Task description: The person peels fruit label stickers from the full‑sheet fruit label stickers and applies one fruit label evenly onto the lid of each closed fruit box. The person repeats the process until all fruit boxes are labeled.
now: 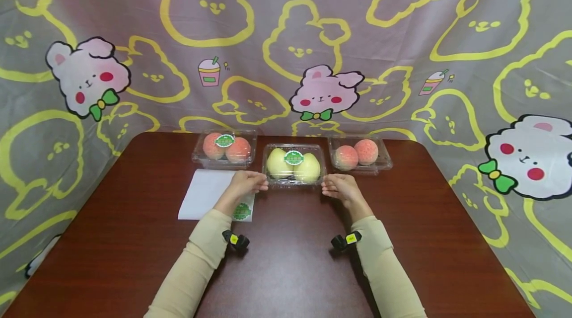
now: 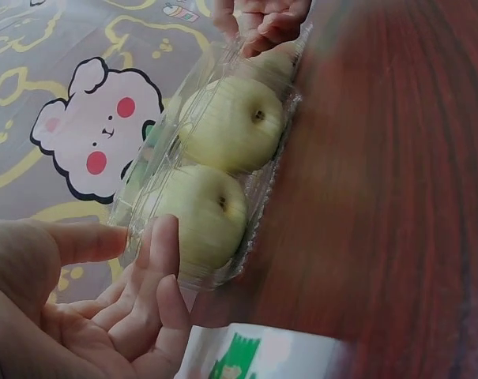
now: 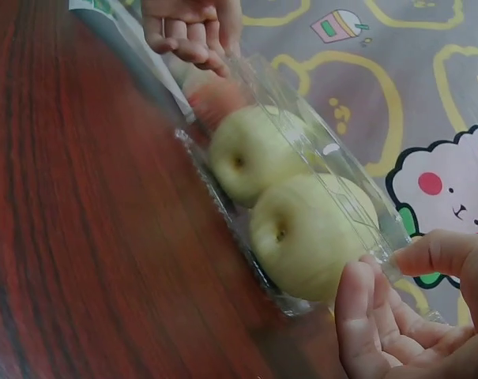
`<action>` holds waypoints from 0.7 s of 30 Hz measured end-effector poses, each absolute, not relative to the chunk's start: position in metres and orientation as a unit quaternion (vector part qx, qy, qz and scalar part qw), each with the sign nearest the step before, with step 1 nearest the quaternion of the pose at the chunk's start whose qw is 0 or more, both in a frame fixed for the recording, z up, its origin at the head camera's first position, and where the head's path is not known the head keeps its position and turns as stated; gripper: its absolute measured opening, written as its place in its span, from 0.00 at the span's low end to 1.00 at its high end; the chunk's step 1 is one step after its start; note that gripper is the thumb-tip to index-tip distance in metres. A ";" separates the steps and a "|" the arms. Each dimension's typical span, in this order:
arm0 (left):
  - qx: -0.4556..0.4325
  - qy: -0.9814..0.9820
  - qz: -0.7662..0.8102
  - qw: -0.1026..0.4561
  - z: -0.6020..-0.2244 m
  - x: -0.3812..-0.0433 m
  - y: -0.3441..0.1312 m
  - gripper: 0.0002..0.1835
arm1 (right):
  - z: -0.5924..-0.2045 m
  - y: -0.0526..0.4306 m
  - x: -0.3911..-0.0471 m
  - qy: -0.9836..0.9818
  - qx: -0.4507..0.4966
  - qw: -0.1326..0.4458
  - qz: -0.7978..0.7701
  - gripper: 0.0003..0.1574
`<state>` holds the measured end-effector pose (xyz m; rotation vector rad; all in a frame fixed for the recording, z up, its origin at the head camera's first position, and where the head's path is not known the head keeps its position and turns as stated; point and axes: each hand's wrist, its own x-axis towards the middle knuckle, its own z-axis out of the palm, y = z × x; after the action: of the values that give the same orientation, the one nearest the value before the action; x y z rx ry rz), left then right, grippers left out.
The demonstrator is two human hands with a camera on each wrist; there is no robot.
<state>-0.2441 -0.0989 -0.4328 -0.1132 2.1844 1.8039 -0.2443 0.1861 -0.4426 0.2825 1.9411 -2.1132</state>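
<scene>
Centre of frame: the left hand [image 1: 247, 184] and right hand [image 1: 344, 189] pinch opposite ends of the clear box [image 1: 293, 167], presumably for balance; exact contact is unclear.

clear plastic box, lid's down, [image 1: 295, 184] round green sticker [image 1: 293, 158] on top, couple yellow-green fruits [image 1: 308, 170] inside, sitting toward the table's [image 1: 286, 243] far edge

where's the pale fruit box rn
In the head view, the pale fruit box is centred between the left hand and right hand, flanked by pink fruit boxes.
</scene>
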 end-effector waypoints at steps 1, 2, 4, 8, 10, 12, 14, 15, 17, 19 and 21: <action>-0.044 0.761 0.630 0.150 -0.432 -0.245 -0.098 0.19 | -0.443 0.185 -0.244 0.662 0.102 0.126 -0.732 0.09; -0.048 0.760 0.631 0.148 -0.432 -0.245 -0.098 0.19 | -0.443 0.185 -0.245 0.657 0.106 0.125 -0.736 0.09; -0.052 0.758 0.634 0.145 -0.432 -0.246 -0.097 0.19 | -0.443 0.184 -0.245 0.649 0.114 0.124 -0.742 0.11; -0.057 0.752 0.641 0.140 -0.435 -0.249 -0.096 0.19 | -0.442 0.183 -0.244 0.634 0.119 0.122 -0.755 0.12; -0.058 0.751 0.643 0.137 -0.436 -0.250 -0.095 0.20 | -0.441 0.182 -0.245 0.629 0.122 0.119 -0.758 0.10; -0.061 0.750 0.644 0.136 -0.437 -0.251 -0.094 0.20 | -0.441 0.181 -0.245 0.627 0.126 0.114 -0.760 0.07; -0.064 0.749 0.646 0.136 -0.438 -0.253 -0.094 0.21 | -0.441 0.179 -0.247 0.627 0.137 0.107 -0.759 0.06; -0.067 0.747 0.648 0.136 -0.438 -0.253 -0.093 0.21 | -0.441 0.178 -0.247 0.628 0.142 0.104 -0.758 0.05; -0.072 0.745 0.649 0.137 -0.439 -0.255 -0.092 0.21 | -0.442 0.177 -0.249 0.628 0.148 0.098 -0.758 0.05; -0.076 0.742 0.652 0.136 -0.440 -0.257 -0.091 0.21 | -0.443 0.176 -0.251 0.629 0.153 0.093 -0.757 0.07; -0.081 0.738 0.656 0.136 -0.440 -0.259 -0.090 0.22 | -0.443 0.174 -0.252 0.628 0.157 0.090 -0.757 0.09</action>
<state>-0.2586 -0.0901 -0.4401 -0.2356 2.1371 1.9005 -0.2520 0.1743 -0.4432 0.4680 1.8666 -2.2505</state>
